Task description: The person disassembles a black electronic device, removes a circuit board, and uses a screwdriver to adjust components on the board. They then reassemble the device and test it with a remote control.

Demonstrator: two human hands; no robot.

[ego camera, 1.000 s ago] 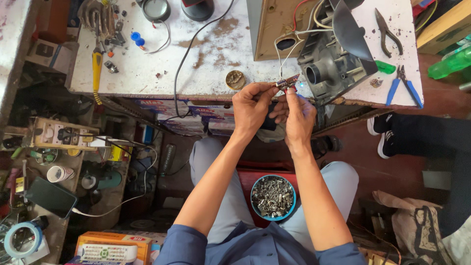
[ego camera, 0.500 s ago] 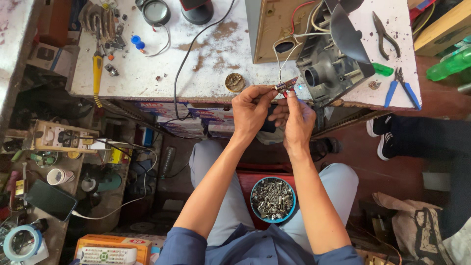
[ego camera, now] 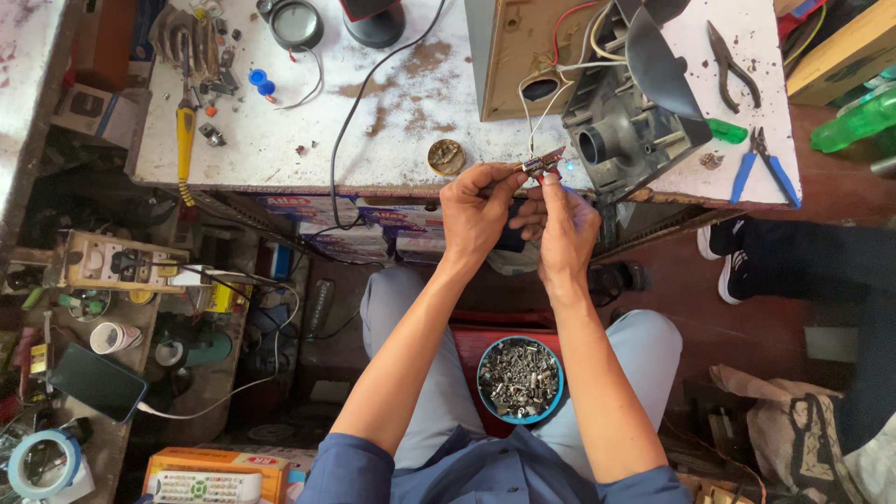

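Up close, we see both hands pinching one small part at the tabletop (ego camera: pixel 280 140) edge.

Leftmost on the tabletop lies a yellow-handled tool (ego camera: pixel 186 131); a round tin (ego camera: pixel 446 157) sits near the edge. Our left hand (ego camera: pixel 474 217) is narrowed, fingertips closed on a small wired component (ego camera: pixel 541 166); our right hand (ego camera: pixel 563 230) grips the same piece from below, fingers touching the left's. Just beyond stands a grey plastic housing (ego camera: pixel 630 112). Blue-handled pliers (ego camera: pixel 763 168) lie farthest right. Below, between our knees, a blue bowl of screws (ego camera: pixel 520 381).
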